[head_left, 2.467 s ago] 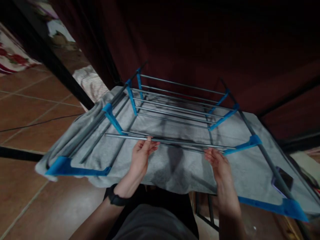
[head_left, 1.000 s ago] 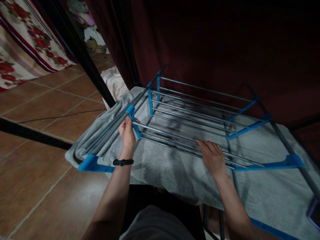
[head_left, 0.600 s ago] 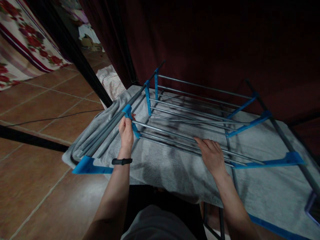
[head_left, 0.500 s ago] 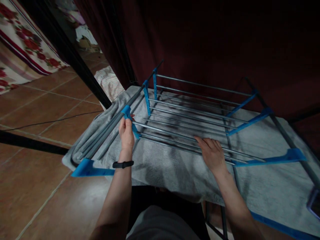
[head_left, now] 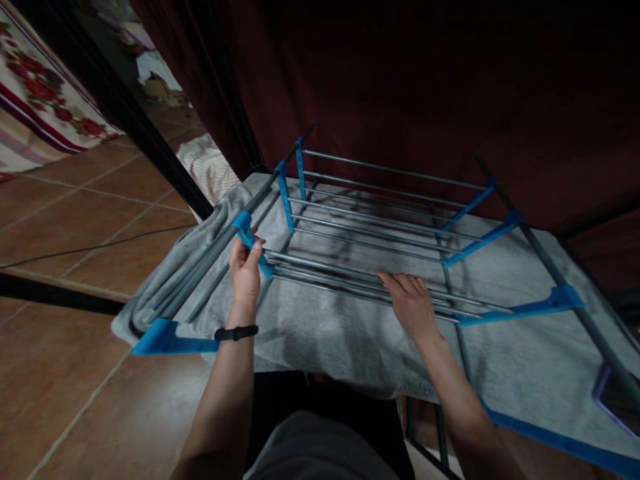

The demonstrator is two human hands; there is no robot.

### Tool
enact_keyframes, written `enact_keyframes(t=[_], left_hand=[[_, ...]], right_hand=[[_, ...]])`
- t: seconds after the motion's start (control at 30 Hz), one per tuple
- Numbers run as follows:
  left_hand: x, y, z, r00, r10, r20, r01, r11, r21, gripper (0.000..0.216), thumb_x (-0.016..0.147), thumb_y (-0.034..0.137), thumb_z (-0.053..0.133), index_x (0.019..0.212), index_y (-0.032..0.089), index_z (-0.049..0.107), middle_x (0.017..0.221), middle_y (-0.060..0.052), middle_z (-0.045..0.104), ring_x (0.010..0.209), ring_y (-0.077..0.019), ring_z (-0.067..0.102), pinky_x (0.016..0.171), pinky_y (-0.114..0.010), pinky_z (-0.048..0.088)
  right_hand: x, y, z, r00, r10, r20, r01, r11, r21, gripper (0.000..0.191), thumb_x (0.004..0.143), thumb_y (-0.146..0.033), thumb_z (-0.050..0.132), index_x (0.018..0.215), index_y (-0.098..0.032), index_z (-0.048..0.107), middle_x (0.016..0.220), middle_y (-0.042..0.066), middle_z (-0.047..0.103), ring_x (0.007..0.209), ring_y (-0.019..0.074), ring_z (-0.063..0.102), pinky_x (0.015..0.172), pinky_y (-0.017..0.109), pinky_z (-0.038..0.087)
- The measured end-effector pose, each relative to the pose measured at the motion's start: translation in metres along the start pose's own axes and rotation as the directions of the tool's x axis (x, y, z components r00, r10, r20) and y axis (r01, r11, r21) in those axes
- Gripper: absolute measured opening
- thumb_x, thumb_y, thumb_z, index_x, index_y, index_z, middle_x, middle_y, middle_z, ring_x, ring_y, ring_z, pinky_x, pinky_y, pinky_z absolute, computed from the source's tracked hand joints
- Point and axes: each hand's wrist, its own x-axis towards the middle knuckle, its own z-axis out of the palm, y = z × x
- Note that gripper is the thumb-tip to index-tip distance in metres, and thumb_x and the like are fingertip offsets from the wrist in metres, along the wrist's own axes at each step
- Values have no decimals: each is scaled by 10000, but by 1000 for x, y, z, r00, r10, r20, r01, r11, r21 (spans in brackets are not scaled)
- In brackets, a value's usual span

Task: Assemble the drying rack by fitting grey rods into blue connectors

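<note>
A rack of grey metal tubes and blue plastic brackets lies across a grey blanket (head_left: 310,340). My left hand (head_left: 247,270), with a black band on its wrist, is closed around the front left blue bracket (head_left: 243,225), its thumb by the end of a tube. Farther right, my right hand (head_left: 410,303) rests over the front metal tubes (head_left: 320,267), fingers bent round the upper one; their undersides are hidden. The upper tube's right end lies over the right blue bracket (head_left: 530,312); whether it is seated there I cannot tell.
A phone-like object (head_left: 615,400) lies at the right edge. Another blue bracket (head_left: 170,339) sticks out at the front left corner. Dark red curtains (head_left: 400,80) hang behind, a black pole (head_left: 150,140) slants at left, and a thin cable (head_left: 100,247) crosses the tiled floor.
The whole view has shifted, so the rack appears farther left. My left hand sits slightly lower on the bracket, and the front upper tube is closer to the tubes below it. My right hand keeps its hold.
</note>
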Motion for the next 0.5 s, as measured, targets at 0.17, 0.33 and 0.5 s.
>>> enact_keyframes(t=[0.17, 0.33, 0.5], left_hand=[[-24, -4, -2, 1000, -13, -21, 14, 999, 51, 516, 831, 481, 773, 1295, 298, 640, 1312, -67, 698, 1235, -241, 649, 1110, -383, 487], [-29, -6, -2, 999, -45, 13, 45, 999, 16, 436, 895, 499, 687, 1269, 274, 671, 1263, -77, 735, 1265, -246, 645, 1189, -419, 419], [-23, -8, 0, 997, -81, 3, 81, 996, -33, 378, 915, 520, 650, 1193, 270, 709, 1189, -69, 750, 1193, -223, 672, 1130, -380, 467]], right_hand=[[0, 1, 1, 1000, 0, 29, 0, 1000, 13, 463, 978, -106, 491, 1398, -241, 630, 1000, 78, 694, 916, 247, 572, 854, 386, 384], [1, 3, -1, 999, -14, 41, 13, 1000, 25, 458, 979, -108, 487, 1387, -247, 643, 1007, 78, 700, 917, 246, 576, 856, 382, 385], [2, 5, -1, 998, -19, 52, 17, 999, 27, 425, 983, -98, 498, 1351, -234, 663, 998, 70, 705, 894, 233, 577, 847, 371, 384]])
